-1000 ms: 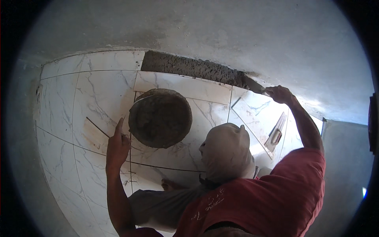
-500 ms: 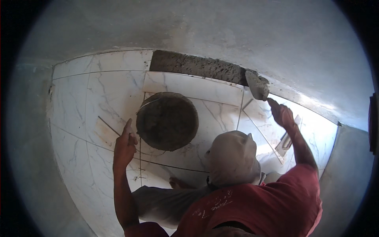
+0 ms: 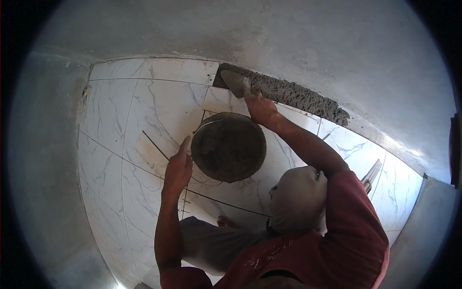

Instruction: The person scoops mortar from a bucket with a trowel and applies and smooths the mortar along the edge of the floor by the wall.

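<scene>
My right hand [image 3: 262, 111] is closed around the handle of a pointed trowel [image 3: 233, 83]. Its mortar-smeared blade lies at the left end of a strip of wet grey mortar [image 3: 301, 96] along the foot of the wall. The right forearm reaches across just beyond a round bucket [image 3: 263, 156], whose inside looks dark and mortar-coated. My left hand [image 3: 179, 168] is by the bucket's left rim, index finger stretched out and nothing visible in it. Whether its fingers touch the rim I cannot tell.
White veined tiles [image 3: 108, 144] cover the floor. A thin dark stick [image 3: 155, 144] lies left of the bucket. A long flat tool with a handle [image 3: 373, 174] lies at the right. Grey plastered wall [image 3: 192, 29] rises behind the mortar, and side walls close in both ends.
My right hand has swept the trowel leftward, from the mortar strip's right end to its left end. The strip's surface looks rougher and reaches farther right. The whole view has shifted.
</scene>
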Demonstrator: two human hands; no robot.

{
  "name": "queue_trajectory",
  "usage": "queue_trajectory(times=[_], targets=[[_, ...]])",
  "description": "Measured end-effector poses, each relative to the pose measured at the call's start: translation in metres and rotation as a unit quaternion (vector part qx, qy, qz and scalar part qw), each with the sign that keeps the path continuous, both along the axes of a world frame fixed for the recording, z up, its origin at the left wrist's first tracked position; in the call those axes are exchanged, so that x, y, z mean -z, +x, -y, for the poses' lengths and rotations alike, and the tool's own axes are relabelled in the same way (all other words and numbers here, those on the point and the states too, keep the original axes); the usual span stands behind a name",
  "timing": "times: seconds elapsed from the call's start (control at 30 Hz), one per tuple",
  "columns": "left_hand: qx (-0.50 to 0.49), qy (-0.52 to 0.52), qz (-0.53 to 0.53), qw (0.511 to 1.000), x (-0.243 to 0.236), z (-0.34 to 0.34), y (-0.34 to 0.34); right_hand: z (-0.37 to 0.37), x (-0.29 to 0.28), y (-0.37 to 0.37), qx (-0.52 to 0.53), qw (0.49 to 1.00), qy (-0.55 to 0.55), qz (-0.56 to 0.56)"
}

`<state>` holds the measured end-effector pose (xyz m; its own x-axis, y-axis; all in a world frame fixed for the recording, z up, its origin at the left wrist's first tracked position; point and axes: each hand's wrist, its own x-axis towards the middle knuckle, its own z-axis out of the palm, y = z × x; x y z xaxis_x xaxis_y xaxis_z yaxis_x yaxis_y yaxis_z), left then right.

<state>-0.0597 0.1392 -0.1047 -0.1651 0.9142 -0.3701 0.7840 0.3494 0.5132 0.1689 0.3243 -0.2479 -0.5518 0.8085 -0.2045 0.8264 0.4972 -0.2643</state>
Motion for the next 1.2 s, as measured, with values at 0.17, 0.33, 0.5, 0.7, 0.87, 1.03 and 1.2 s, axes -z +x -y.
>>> queue_trajectory(times=[0.17,0.33,0.5,0.7,0.87,1.03,1.2], targets=[[0.043,0.041,-0.008,0.998,0.002,0.001,-0.005,-0.023,0.029,0.009,0.0,0.999,0.047,-0.006],[0.056,0.026,0.001,0.998,0.001,0.009,-0.018,-0.023,0.01,0.012,0.155,0.908,-0.312,-0.233],[0.048,-0.012,-0.001,0.999,-0.005,0.001,-0.008,-0.018,0.044,0.021,0.203,0.754,-0.443,-0.441],[0.045,-0.011,-0.002,0.999,-0.004,0.0,-0.008,-0.006,0.056,0.027,0.26,0.727,-0.438,-0.46],[0.052,0.003,0.0,0.999,-0.004,0.0,-0.011,0.033,0.054,0.084,0.329,0.684,-0.419,-0.498],[0.035,-0.042,-0.007,0.998,-0.011,-0.003,-0.01,0.086,0.043,0.128,0.387,0.693,-0.381,-0.475],[0.03,-0.049,-0.008,0.998,-0.007,-0.006,-0.006,0.092,0.024,0.124,0.387,0.706,-0.372,-0.462]])
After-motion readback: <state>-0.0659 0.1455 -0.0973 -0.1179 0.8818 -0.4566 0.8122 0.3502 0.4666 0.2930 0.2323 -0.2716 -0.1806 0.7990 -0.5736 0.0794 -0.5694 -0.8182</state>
